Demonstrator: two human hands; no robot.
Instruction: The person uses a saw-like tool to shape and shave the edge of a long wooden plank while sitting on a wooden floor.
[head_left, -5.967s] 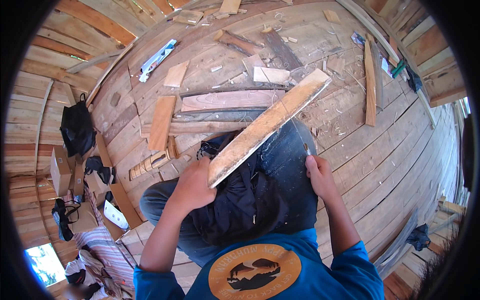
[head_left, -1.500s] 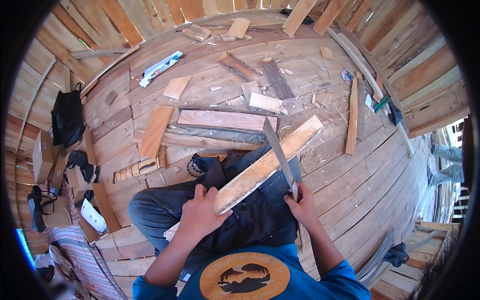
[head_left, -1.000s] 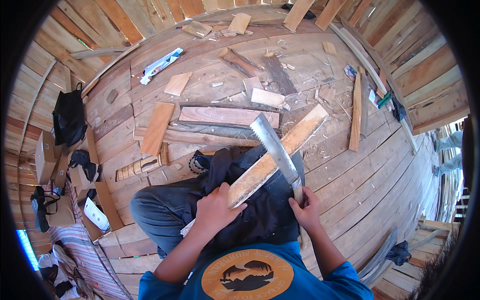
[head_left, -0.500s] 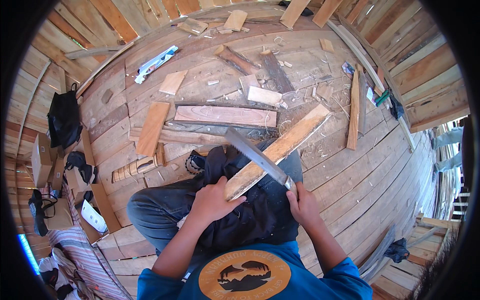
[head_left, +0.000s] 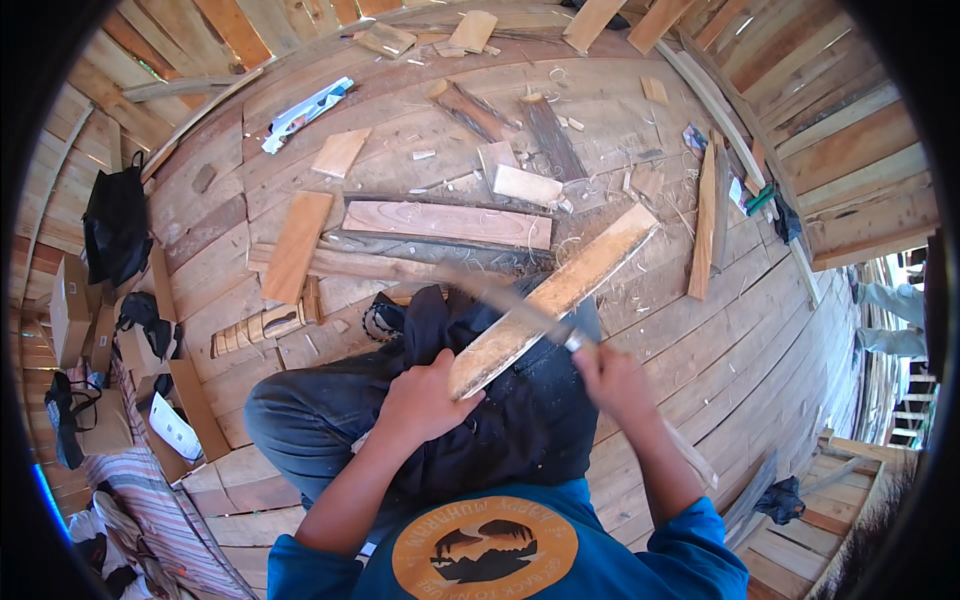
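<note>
Plank [head_left: 556, 296] in left hand's [head_left: 425, 402] grip

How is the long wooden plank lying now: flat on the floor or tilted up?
Tilted. The left hand holds the plank near end over the lap; its far end slopes toward the floor.

Long plank [head_left: 555, 297]: lying slantwise across the lap, near end under the left hand [head_left: 420, 402], far end reaching out over the floor [head_left: 700, 360] to the right.
Blade [head_left: 500, 300]: crossing over the plank, running from the right hand [head_left: 612, 380] toward the left.
Flat board [head_left: 447, 222]: lying on the floor beyond the plank.
Short board [head_left: 296, 246]: lying left of the flat board.
Narrow strip [head_left: 704, 222]: lying to the right, well apart from the plank.
Bag [head_left: 115, 225]: sitting far left, by the wall.
</note>
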